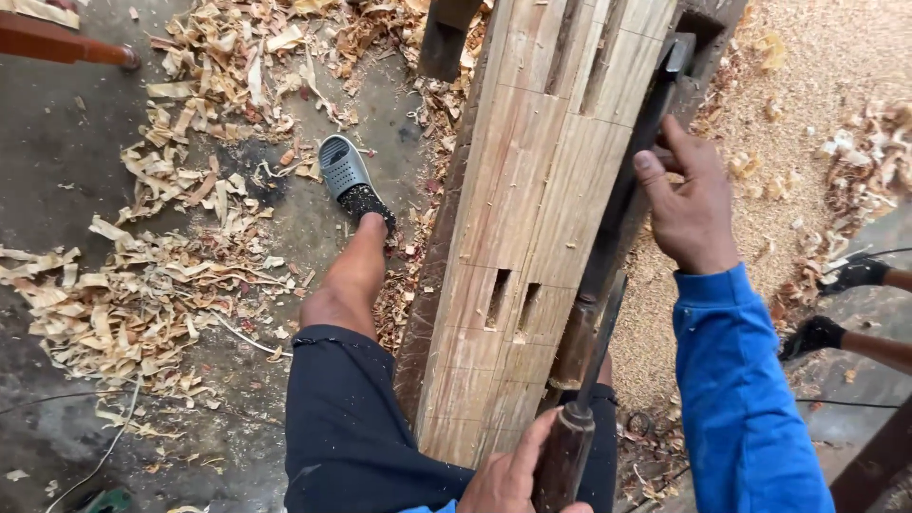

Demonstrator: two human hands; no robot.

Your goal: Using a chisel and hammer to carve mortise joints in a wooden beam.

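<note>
**Hands on chisel and timber at a mortised beam**

Head view: A long pale wooden beam [532, 218] runs away from the person, from the lower middle of the picture up to the top edge. Its upper face carries two short rectangular mortise slots [513, 296] side by side, and two longer grooves near the far end. The left hand [518, 475], at the bottom edge, is closed around the dark wooden handle of a chisel [584, 399]; its fingers [532, 442] wrap the handle, and the steel blade points up along the right edge of the beam. The right hand [689, 204], in a blue sleeve [741, 399], rests farther up on a dark bar [636, 152] that lies against the beam's right side; its fingers curl over the bar's edge with the thumb stretched along it, though how tightly it holds cannot be told.

The person's bare left leg in dark shorts [351, 427] stands to the left of the beam, the foot in a grey sandal [350, 179] on a concrete floor [57, 171]. Pale wood shavings [133, 304] lie heaped on the floor at left, fine sawdust [807, 85] at right. Another person's dark-sandalled feet [836, 304] show at the right edge.
</note>
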